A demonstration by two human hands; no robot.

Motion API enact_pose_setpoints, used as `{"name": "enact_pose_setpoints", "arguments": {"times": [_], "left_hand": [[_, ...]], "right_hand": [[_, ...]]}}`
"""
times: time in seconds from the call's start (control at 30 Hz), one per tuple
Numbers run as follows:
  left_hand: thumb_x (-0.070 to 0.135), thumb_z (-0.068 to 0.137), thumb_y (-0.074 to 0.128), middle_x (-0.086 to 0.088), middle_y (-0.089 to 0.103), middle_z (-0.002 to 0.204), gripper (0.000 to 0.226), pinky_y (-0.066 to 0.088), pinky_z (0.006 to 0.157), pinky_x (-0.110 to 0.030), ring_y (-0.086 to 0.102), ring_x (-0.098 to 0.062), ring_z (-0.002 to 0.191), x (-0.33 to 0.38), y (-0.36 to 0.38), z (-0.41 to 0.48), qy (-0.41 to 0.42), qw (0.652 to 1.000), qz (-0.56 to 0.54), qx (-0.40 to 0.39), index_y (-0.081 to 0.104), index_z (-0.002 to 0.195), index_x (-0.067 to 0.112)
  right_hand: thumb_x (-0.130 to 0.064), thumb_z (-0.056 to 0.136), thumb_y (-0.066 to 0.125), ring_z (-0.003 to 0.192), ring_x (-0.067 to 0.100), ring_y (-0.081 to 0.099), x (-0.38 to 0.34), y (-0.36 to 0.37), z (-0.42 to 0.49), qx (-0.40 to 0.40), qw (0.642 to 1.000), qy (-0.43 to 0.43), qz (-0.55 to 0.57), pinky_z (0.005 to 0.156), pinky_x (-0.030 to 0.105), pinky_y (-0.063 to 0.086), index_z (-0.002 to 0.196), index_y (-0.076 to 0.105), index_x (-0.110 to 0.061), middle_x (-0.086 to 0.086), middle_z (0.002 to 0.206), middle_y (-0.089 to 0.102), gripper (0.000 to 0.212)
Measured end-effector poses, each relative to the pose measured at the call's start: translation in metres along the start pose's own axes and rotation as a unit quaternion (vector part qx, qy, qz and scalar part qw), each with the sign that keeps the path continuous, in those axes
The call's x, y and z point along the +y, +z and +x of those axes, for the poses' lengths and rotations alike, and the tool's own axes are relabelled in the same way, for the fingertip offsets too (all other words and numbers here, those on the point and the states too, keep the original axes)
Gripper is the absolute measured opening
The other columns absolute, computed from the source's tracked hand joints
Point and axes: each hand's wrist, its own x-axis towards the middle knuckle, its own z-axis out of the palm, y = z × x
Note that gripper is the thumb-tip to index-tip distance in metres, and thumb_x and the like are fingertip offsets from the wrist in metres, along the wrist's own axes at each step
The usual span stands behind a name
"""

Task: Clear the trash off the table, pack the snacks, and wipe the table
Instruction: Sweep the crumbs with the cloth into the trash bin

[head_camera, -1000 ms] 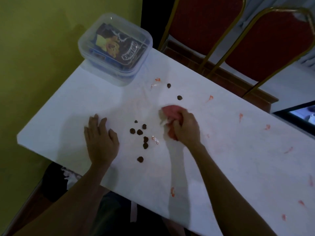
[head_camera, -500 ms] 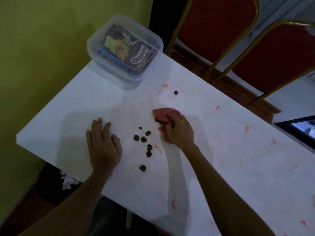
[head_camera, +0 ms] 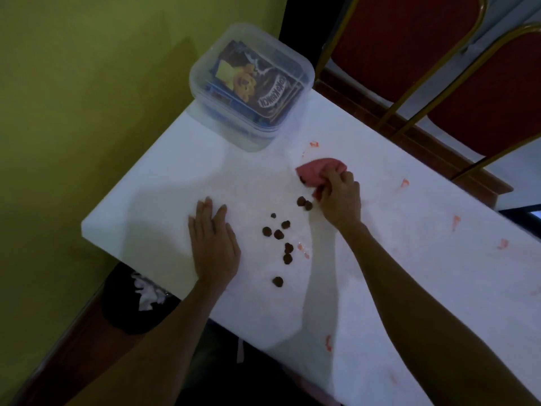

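My right hand (head_camera: 339,197) grips a bunched pink cloth (head_camera: 317,172) pressed on the white table (head_camera: 409,273). Several small brown snack crumbs (head_camera: 281,232) lie scattered between my hands, two of them (head_camera: 304,203) right beside the cloth. My left hand (head_camera: 213,244) rests flat on the table, fingers spread, holding nothing. A clear plastic box (head_camera: 251,83) with its lid on holds dark snack packets and stands at the table's far left corner. Red smears (head_camera: 453,222) dot the table to the right.
Two red chairs with gold frames (head_camera: 439,68) stand behind the table. A yellow-green wall (head_camera: 87,98) is on the left. Below the table's near left edge sits a dark bin (head_camera: 131,303) with white crumpled paper in it.
My right hand has pushed the pink cloth away from me, toward the plastic box, and two crumbs now lie by it. My left hand has stayed flat in place.
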Motion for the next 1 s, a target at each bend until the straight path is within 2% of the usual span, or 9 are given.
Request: {"name": "enact_pose_setpoints", "arguments": {"times": [0.1,0.27,0.33,0.43,0.57,0.67,0.73,0.83,1.0], "left_hand": [[0.016,0.104,0.036,-0.022,0.032,0.157,0.041,0.015,0.124,-0.048,0.021,-0.036,0.150,-0.010,-0.004,0.003,0.041,0.999,-0.001,-0.027,0.046,0.142,0.005],[0.017,0.104,0.037,-0.018,0.034,0.156,0.043,0.023,0.122,-0.047,0.028,-0.034,0.148,-0.048,-0.018,0.013,0.148,0.986,-0.013,-0.071,0.046,0.144,0.006],[0.016,0.104,0.039,-0.016,0.035,0.156,0.042,0.024,0.121,-0.048,0.026,-0.032,0.149,-0.062,-0.025,0.016,0.185,0.980,-0.008,-0.071,0.046,0.145,0.009],[0.019,0.104,0.038,-0.014,0.036,0.156,0.042,0.022,0.121,-0.050,0.027,-0.031,0.149,-0.078,-0.030,0.011,0.167,0.985,-0.005,-0.050,0.047,0.144,0.010],[0.020,0.103,0.038,-0.015,0.037,0.156,0.042,0.021,0.122,-0.050,0.030,-0.032,0.147,-0.092,-0.032,-0.002,0.147,0.988,-0.011,-0.034,0.049,0.143,0.009],[0.020,0.103,0.036,-0.015,0.037,0.156,0.042,0.020,0.122,-0.050,0.030,-0.031,0.147,-0.093,-0.034,-0.004,0.141,0.989,-0.017,-0.037,0.048,0.142,0.009],[0.018,0.103,0.037,-0.015,0.037,0.155,0.042,0.021,0.122,-0.050,0.030,-0.031,0.147,-0.092,-0.034,-0.005,0.140,0.989,-0.017,-0.034,0.049,0.142,0.009],[0.017,0.103,0.038,-0.015,0.040,0.153,0.040,0.021,0.121,-0.049,0.032,-0.032,0.146,-0.091,-0.035,-0.004,0.134,0.990,-0.023,-0.035,0.051,0.140,0.009],[0.014,0.102,0.040,-0.016,0.045,0.149,0.037,0.025,0.120,-0.048,0.038,-0.033,0.141,-0.094,-0.036,-0.001,0.132,0.991,-0.026,-0.028,0.054,0.135,0.007]], "right_hand": [[-0.015,0.096,0.049,0.097,0.035,0.048,-0.028,0.016,-0.047,-0.025,0.999,-0.040,-0.004,0.078,0.043,0.050,0.129,0.059,-0.021,0.015,0.117,0.053,0.036],[-0.010,0.090,0.060,0.084,0.031,0.051,-0.056,0.021,-0.096,-0.051,0.986,-0.156,0.019,0.067,0.032,0.041,0.125,0.066,-0.022,0.011,0.098,0.056,0.038],[-0.015,0.092,0.057,0.084,0.030,0.052,-0.048,0.008,-0.104,-0.014,0.993,-0.114,0.027,0.067,0.036,0.048,0.126,0.064,-0.024,0.010,0.096,0.055,0.036],[-0.033,0.097,0.040,0.089,0.029,0.053,-0.024,-0.013,-0.119,0.036,0.998,0.006,0.047,0.067,0.040,0.053,0.133,0.054,-0.029,0.009,0.103,0.052,0.038],[-0.028,0.100,0.048,0.089,0.033,0.057,-0.015,-0.015,-0.168,0.040,0.992,0.104,0.057,0.064,0.040,0.054,0.138,0.045,-0.019,0.017,0.114,0.049,0.039],[-0.031,0.098,0.052,0.088,0.026,0.060,-0.042,0.005,-0.204,-0.001,0.992,0.101,0.078,0.064,0.041,0.058,0.133,0.045,-0.014,0.016,0.133,0.045,0.039],[-0.027,0.098,0.053,0.083,0.025,0.062,-0.071,0.023,-0.213,-0.030,0.991,0.086,0.094,0.057,0.033,0.049,0.126,0.048,-0.013,0.013,0.134,0.044,0.032],[-0.027,0.099,0.050,0.081,0.025,0.062,-0.111,0.037,-0.208,-0.064,0.990,0.042,0.117,0.057,0.028,0.042,0.127,0.047,-0.015,0.011,0.133,0.044,0.030],[-0.027,0.103,0.046,0.079,0.013,0.053,-0.111,0.023,-0.193,-0.023,0.990,0.051,0.131,0.059,0.025,0.047,0.127,0.048,-0.017,0.009,0.133,0.046,0.027]]}}
